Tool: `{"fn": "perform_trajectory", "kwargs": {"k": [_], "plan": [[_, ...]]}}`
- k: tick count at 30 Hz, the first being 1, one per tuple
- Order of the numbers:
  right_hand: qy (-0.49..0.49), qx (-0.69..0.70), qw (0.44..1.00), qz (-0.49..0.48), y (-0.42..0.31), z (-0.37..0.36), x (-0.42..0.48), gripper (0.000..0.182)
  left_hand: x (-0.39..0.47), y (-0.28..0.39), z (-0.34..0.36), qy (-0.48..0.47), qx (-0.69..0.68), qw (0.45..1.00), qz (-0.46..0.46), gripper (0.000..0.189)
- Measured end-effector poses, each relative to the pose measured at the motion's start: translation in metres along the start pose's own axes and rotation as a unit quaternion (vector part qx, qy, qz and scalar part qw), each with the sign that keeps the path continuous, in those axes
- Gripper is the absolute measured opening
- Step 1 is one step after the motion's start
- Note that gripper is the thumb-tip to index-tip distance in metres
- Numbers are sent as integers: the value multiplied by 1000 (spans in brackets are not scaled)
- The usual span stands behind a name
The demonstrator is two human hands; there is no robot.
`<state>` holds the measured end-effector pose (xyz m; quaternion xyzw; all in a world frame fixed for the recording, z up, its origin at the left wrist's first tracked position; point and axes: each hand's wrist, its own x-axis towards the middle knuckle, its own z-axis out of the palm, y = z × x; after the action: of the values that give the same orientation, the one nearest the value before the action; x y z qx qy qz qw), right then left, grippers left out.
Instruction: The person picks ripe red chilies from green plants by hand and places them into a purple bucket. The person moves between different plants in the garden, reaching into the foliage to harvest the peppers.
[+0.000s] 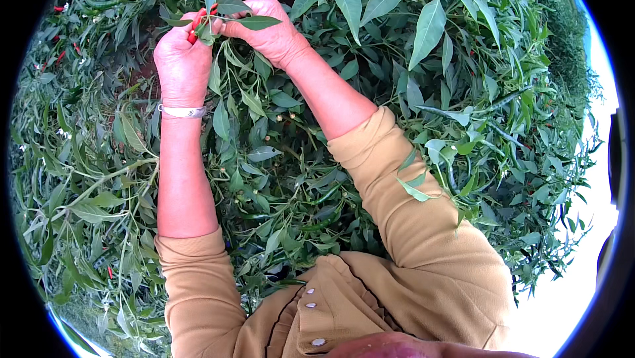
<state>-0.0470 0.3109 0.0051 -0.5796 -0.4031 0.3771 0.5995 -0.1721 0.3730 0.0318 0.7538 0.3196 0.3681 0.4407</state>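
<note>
My left hand, with a pale bangle at its wrist, is closed around several red chili peppers near the top of the view. Close beside it on the right, my right hand has its thumb and fingertips at a leafy chili stem. Leaves partly cover those fingertips, so what exactly they pinch is hard to see. Green leaves hang just below both hands.
Dense chili plants surround my arms. Long green chilies hang at the right, and more red chilies show at the upper left. A leafy branch reaches my left forearm; leaves lie over my right sleeve.
</note>
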Motion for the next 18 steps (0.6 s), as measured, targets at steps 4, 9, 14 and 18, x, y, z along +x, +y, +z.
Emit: {"fn": "perform_trajectory", "kwargs": {"k": [4, 9, 14, 18], "plan": [[124, -99, 987, -32, -16, 9, -7, 14, 0, 3, 7, -8, 120, 991, 61, 11], [137, -157, 977, -34, -10, -7, 5, 22, 4, -2, 14, -8, -110, 993, -41, 12], [179, -90, 978, 59, -40, -90, -42, 27, 14, 12, -16, -101, -522, 784, -320, 15], [405, -106, 896, 151, -28, -128, -120, 16, 26, 17, -8, -235, -723, 593, -265, 27]]}}
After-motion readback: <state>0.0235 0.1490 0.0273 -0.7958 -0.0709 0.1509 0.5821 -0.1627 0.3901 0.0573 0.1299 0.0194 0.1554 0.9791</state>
